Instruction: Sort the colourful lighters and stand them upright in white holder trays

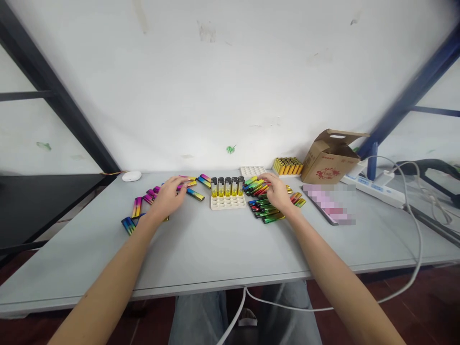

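A white holed tray [227, 203] stands mid-table, with clear lighters [227, 188] upright in its rear part, yellow low in their bodies and black at the top. To its left, my left hand [170, 195] is closed, fingertips on a shiny pink-and-yellow lighter casing [187, 184]. More pink, blue and yellow casings [137, 207] lie loosely around that hand. On the right, my right hand [276, 190] has its fingers bent together over a heap of green, red and gold casings [268, 209]. It pinches one at the heap's far side; the fingers partly hide it.
Behind stand another white holed tray [253, 171] and a tray packed with gold casings [288, 166]. An open cardboard box [328, 160], a blurred pink flat object [328, 203] and a power strip [375, 189] with white cables are to the right. A white earbud case [131, 176] sits back left.
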Demonstrator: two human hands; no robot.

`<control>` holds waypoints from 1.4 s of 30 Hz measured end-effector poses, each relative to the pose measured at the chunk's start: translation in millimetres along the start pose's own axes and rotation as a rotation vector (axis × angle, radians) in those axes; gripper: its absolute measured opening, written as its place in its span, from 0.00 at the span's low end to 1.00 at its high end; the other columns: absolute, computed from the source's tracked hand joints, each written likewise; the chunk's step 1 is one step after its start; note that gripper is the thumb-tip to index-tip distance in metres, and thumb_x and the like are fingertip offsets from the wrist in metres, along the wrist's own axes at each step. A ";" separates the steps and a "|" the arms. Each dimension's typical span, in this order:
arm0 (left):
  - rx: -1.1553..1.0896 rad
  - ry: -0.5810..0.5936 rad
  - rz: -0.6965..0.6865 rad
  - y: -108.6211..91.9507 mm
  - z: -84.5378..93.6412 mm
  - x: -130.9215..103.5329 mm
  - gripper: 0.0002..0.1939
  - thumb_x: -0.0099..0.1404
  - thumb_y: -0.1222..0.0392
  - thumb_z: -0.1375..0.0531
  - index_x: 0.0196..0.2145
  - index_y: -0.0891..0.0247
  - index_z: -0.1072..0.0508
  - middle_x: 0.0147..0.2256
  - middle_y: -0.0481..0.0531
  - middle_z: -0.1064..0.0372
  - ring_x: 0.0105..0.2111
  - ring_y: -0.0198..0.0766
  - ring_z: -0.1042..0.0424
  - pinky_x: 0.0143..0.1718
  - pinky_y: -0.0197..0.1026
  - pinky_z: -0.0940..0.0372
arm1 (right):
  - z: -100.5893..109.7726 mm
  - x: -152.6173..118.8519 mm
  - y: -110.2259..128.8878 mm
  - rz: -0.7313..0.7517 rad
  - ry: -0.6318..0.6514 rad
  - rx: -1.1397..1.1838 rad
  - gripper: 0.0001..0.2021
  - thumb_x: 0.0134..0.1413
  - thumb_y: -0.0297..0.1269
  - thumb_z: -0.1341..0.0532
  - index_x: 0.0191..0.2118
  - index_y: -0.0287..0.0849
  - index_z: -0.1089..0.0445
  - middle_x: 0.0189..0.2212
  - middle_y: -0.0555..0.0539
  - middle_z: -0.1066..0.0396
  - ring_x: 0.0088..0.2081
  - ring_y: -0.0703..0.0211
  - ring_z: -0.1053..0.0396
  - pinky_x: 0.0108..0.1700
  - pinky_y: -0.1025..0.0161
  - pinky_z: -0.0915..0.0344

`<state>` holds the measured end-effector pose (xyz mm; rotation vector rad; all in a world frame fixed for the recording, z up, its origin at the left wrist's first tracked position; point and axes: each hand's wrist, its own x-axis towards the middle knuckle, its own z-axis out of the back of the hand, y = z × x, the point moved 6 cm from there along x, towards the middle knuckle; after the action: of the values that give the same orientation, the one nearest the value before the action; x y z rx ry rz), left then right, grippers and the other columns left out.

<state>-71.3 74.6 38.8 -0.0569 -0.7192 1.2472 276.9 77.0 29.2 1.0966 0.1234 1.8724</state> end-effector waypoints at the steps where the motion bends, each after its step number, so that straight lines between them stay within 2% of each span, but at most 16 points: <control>1: 0.001 -0.010 0.010 1.4 1.6 -0.5 0.19 0.68 0.55 0.52 0.49 0.61 0.28 0.50 0.57 0.31 0.52 0.48 0.33 0.56 0.50 0.40 | 1.1 0.3 0.6 -0.001 -0.019 0.013 0.29 0.35 0.18 0.53 0.45 0.42 0.29 0.45 0.44 0.28 0.49 0.51 0.32 0.54 0.50 0.36; 4: -0.006 0.010 0.005 -1.3 -2.6 -2.3 0.19 0.68 0.56 0.53 0.47 0.61 0.27 0.50 0.57 0.30 0.52 0.48 0.33 0.55 0.50 0.40 | 2.7 1.1 1.6 -0.007 -0.052 0.032 0.29 0.35 0.18 0.53 0.45 0.42 0.29 0.46 0.44 0.28 0.51 0.51 0.33 0.55 0.50 0.37; 8: -0.005 0.065 -0.070 -11.7 -16.6 -5.7 0.19 0.68 0.57 0.53 0.49 0.62 0.28 0.51 0.57 0.31 0.54 0.47 0.35 0.57 0.50 0.41 | 2.5 1.8 2.8 0.003 -0.060 0.033 0.29 0.36 0.18 0.53 0.45 0.42 0.29 0.45 0.44 0.28 0.51 0.51 0.32 0.54 0.51 0.36; 13: 0.091 0.133 -0.075 -10.7 -28.1 -8.3 0.20 0.66 0.53 0.50 0.50 0.65 0.29 0.54 0.62 0.33 0.58 0.52 0.38 0.60 0.54 0.44 | 1.0 1.5 -2.4 -0.049 -0.068 -0.007 0.24 0.43 0.20 0.52 0.45 0.41 0.29 0.46 0.42 0.29 0.49 0.50 0.32 0.52 0.52 0.36; 18: 0.147 0.207 -0.101 -12.5 -32.5 -9.1 0.19 0.65 0.52 0.48 0.46 0.64 0.27 0.52 0.63 0.30 0.59 0.55 0.38 0.60 0.57 0.45 | -9.4 0.0 -9.2 -0.093 0.054 -0.166 0.18 0.51 0.26 0.48 0.45 0.41 0.28 0.45 0.42 0.26 0.50 0.47 0.32 0.54 0.49 0.38; 21: 0.152 0.215 -0.105 -16.3 -32.2 -9.9 0.20 0.64 0.50 0.47 0.48 0.63 0.27 0.54 0.63 0.31 0.60 0.54 0.39 0.60 0.56 0.46 | -13.3 -0.6 -8.8 -0.078 0.102 -0.212 0.15 0.53 0.29 0.47 0.44 0.41 0.27 0.45 0.41 0.26 0.49 0.47 0.32 0.54 0.50 0.38; 26: 0.145 0.184 -0.049 -17.1 -26.1 -11.6 0.31 0.61 0.43 0.44 0.56 0.65 0.33 0.59 0.64 0.39 0.62 0.57 0.45 0.61 0.59 0.50 | -14.0 -1.0 -8.3 -0.065 0.102 -0.206 0.13 0.55 0.31 0.46 0.42 0.42 0.27 0.43 0.43 0.25 0.48 0.48 0.31 0.53 0.51 0.37; 29: 0.167 0.246 -0.010 -14.8 -27.3 -13.8 0.39 0.59 0.38 0.44 0.60 0.65 0.39 0.62 0.65 0.44 0.63 0.59 0.48 0.61 0.59 0.51 | -14.9 -1.4 -8.9 -0.071 0.110 -0.204 0.12 0.55 0.31 0.46 0.41 0.42 0.27 0.43 0.43 0.26 0.49 0.48 0.31 0.53 0.51 0.37; 33: 0.174 0.317 -0.010 -13.8 -32.5 -15.3 0.43 0.59 0.38 0.44 0.64 0.67 0.45 0.64 0.66 0.47 0.65 0.58 0.52 0.63 0.57 0.53 | -14.9 -1.7 -8.7 -0.076 0.109 -0.207 0.12 0.55 0.31 0.46 0.41 0.42 0.27 0.43 0.43 0.26 0.48 0.48 0.31 0.52 0.51 0.37; 37: 0.132 0.291 -0.001 -13.1 -32.8 -14.9 0.42 0.58 0.39 0.43 0.63 0.66 0.44 0.63 0.65 0.45 0.64 0.58 0.49 0.62 0.57 0.51 | -13.0 -1.2 -6.9 -0.064 0.098 -0.208 0.12 0.54 0.31 0.46 0.40 0.43 0.27 0.42 0.43 0.26 0.47 0.48 0.31 0.51 0.51 0.37; 42: -0.026 0.168 0.025 -17.5 -22.7 -13.4 0.42 0.56 0.43 0.38 0.64 0.59 0.45 0.60 0.62 0.43 0.60 0.57 0.42 0.60 0.57 0.45 | -7.6 -0.1 -2.4 -0.059 0.045 -0.181 0.12 0.53 0.30 0.46 0.39 0.43 0.27 0.41 0.44 0.25 0.47 0.48 0.31 0.50 0.52 0.36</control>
<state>-46.4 64.4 22.1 -0.1902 -0.5907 1.2413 272.9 80.8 23.5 0.9186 0.0115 1.8176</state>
